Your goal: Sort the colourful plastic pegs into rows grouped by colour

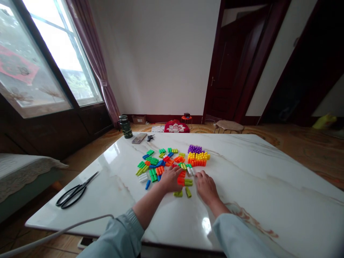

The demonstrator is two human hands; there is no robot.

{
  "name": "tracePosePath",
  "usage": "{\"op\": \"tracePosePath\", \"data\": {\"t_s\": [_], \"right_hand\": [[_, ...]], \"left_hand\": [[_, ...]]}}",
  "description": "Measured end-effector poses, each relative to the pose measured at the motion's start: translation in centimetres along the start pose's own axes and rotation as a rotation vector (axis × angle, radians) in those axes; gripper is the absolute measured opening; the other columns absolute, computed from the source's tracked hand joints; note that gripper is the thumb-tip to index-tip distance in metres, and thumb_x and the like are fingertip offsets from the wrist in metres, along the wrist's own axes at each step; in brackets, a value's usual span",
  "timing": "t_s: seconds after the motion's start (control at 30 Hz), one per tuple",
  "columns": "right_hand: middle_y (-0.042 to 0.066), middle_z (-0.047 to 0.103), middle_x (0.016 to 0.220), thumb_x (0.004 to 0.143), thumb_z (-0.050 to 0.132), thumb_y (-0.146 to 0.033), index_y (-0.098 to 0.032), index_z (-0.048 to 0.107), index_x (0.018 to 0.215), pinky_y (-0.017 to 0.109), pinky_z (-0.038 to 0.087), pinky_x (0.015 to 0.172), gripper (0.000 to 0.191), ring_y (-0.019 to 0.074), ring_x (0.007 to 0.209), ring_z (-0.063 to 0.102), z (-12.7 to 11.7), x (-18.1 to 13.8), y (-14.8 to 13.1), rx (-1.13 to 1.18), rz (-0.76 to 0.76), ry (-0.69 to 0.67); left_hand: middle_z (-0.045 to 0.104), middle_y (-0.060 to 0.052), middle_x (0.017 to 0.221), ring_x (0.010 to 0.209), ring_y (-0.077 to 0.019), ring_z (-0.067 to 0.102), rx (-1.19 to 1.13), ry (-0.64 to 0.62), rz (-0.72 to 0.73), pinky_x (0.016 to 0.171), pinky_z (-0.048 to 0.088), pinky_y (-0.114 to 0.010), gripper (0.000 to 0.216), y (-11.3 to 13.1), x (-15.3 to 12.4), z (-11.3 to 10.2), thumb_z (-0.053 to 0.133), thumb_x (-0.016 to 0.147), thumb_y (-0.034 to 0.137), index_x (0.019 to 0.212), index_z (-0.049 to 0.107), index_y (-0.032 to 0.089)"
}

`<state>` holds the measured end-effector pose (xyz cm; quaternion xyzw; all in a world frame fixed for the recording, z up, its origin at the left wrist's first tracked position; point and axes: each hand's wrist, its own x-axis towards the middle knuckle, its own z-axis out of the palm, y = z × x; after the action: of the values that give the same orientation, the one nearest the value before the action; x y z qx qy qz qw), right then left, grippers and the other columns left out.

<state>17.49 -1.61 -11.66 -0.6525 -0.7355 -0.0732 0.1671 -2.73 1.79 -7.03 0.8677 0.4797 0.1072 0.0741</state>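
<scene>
My left hand (172, 179) lies palm down over the right part of a pile of small coloured plastic pieces. Its fingers reach across orange pieces (181, 178) and hide some of them. My right hand (206, 187) rests on the table at the right side of the pile, fingers loosely bent, their tips close to white pieces (190, 171). I see nothing held in either hand. Lime pieces (188, 192) lie between the hands, nearer to me. Behind my right hand stand neat rows of purple pieces (196, 149), yellow pieces (199, 156) and orange pieces (197, 163).
Green pieces (153, 175), blue and white ones spread leftward on the marble-patterned table (255, 179). Black-handled scissors (76, 191) lie at the left. A phone (139, 138), keys (150, 137) and a dark flask (125, 127) occupy the far left corner. A pale cable (72, 226) crosses the front left edge.
</scene>
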Motion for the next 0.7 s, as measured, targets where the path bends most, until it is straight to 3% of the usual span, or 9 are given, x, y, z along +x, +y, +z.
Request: {"op": "tracePosePath", "data": {"t_s": [0.2, 0.43, 0.53, 0.7], "right_hand": [[0.008, 0.057, 0.100, 0.092, 0.040, -0.012, -0.018, 0.059, 0.099, 0.028, 0.035, 0.074, 0.020, 0.0182, 0.087, 0.056, -0.2, -0.1, -0.1, 0.008, 0.010, -0.003], [0.012, 0.058, 0.110, 0.087, 0.042, -0.007, -0.014, 0.056, 0.110, 0.030, 0.042, 0.086, 0.028, 0.0215, 0.101, 0.056, 0.4, 0.1, 0.2, 0.081, 0.005, 0.066], [0.013, 0.057, 0.122, 0.089, 0.043, -0.013, -0.015, 0.052, 0.124, 0.034, 0.045, 0.094, 0.036, 0.0232, 0.112, 0.053, 0.8, 0.0, 0.5, 0.179, -0.059, 0.141], [0.011, 0.055, 0.134, 0.092, 0.039, -0.018, -0.018, 0.044, 0.138, 0.037, 0.043, 0.103, 0.046, 0.0208, 0.121, 0.052, 1.4, -0.2, 0.9, 0.302, -0.179, 0.157]], "left_hand": [[0.060, -0.008, 0.128, 0.115, -0.0364, 0.053, 0.060, -0.069, 0.055, 0.090, 0.048, -0.047, 0.082, 0.7, 2.1, -0.4, 0.071, 0.055, 0.022, 0.134, 0.051, 0.029], [0.059, -0.010, 0.116, 0.111, -0.0342, 0.052, 0.100, -0.034, 0.015, 0.089, 0.046, -0.046, 0.055, -0.1, 0.9, -0.1, 0.071, 0.061, 0.035, 0.115, 0.064, 0.030], [0.058, -0.009, 0.110, 0.109, -0.0315, 0.052, 0.067, 0.052, -0.050, 0.087, 0.047, -0.041, 0.050, -0.5, -0.4, 0.5, 0.069, 0.066, 0.041, 0.115, 0.064, 0.030], [0.055, -0.006, 0.112, 0.108, -0.0262, 0.053, -0.009, 0.308, -0.179, 0.093, 0.044, -0.039, 0.044, -0.5, -2.8, 2.0, 0.063, 0.076, 0.043, 0.118, 0.062, 0.031]]}}
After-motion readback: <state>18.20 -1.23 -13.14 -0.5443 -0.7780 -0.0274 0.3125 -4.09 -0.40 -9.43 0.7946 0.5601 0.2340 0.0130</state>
